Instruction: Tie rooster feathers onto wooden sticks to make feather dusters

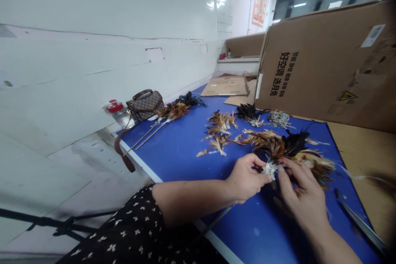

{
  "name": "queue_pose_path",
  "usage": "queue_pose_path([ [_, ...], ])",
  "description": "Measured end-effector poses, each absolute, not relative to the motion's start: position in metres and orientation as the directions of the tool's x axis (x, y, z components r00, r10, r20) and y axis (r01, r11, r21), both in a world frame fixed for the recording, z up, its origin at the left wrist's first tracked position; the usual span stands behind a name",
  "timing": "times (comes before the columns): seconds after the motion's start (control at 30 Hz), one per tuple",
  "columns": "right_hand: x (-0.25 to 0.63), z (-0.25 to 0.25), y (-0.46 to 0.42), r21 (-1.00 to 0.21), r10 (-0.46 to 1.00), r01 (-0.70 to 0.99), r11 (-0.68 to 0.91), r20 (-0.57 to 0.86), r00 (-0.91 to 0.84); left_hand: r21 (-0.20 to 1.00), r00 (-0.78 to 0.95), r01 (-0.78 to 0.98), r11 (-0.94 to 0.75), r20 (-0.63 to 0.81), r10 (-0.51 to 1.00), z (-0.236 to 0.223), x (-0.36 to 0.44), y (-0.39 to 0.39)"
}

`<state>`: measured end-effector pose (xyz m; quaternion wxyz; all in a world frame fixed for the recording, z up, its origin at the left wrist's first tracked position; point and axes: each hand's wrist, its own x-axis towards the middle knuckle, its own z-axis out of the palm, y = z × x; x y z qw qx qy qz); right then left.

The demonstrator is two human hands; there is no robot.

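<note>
My left hand (pixel 247 179) is closed around the white bound end (pixel 269 170) of a feather duster with brown and black feathers (pixel 272 147). Its thin stick (pixel 220 217) slants down from under that hand toward my lap. At the same bound end, my right hand (pixel 301 189) pinches a pale strip (pixel 280 166) between thumb and fingers; whether it is tape or a quill I cannot tell. Black feathers (pixel 296 142) and tan feathers (pixel 315 163) lie just beyond my right hand.
Small brown feather bunches (pixel 218 126), a black bunch (pixel 249 113) and a tangled pale pile (pixel 279 119) lie on the blue table (pixel 173 152). Scissors (pixel 355 216) are at right. Two feathered sticks (pixel 151 134), a handbag (pixel 146 105) and a red-lidded bottle (pixel 119 113) sit left. A large carton (pixel 321 70) stands behind.
</note>
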<state>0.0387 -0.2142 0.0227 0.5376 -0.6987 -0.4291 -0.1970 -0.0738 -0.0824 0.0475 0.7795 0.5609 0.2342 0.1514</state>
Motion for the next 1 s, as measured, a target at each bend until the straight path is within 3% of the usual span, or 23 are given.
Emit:
queue_pose_path([
  [0.4, 0.048, 0.03, -0.224, -0.782, 0.495, 0.622, -0.035, 0.528, 0.69, 0.959, 0.853, 0.059, 0.278, -0.193, 0.484, 0.049, -0.08, -0.087],
  [0.53, 0.035, 0.028, -0.218, -0.769, 0.436, 0.639, -0.021, 0.568, 0.698, 0.966, 0.852, 0.026, 0.256, -0.155, 0.5, 0.051, -0.074, -0.08],
  [0.8, 0.015, 0.024, -0.212, -0.804, 0.265, 0.587, -0.089, 0.549, 0.792, 0.897, 0.874, -0.202, 0.394, -0.017, 0.486, 0.083, -0.062, -0.057],
  [1.0, 0.032, 0.012, -0.215, -0.851, 0.31, 0.52, -0.07, 0.477, 0.822, 0.88, 0.901, -0.209, 0.427, 0.003, 0.434, 0.098, -0.07, -0.042],
])
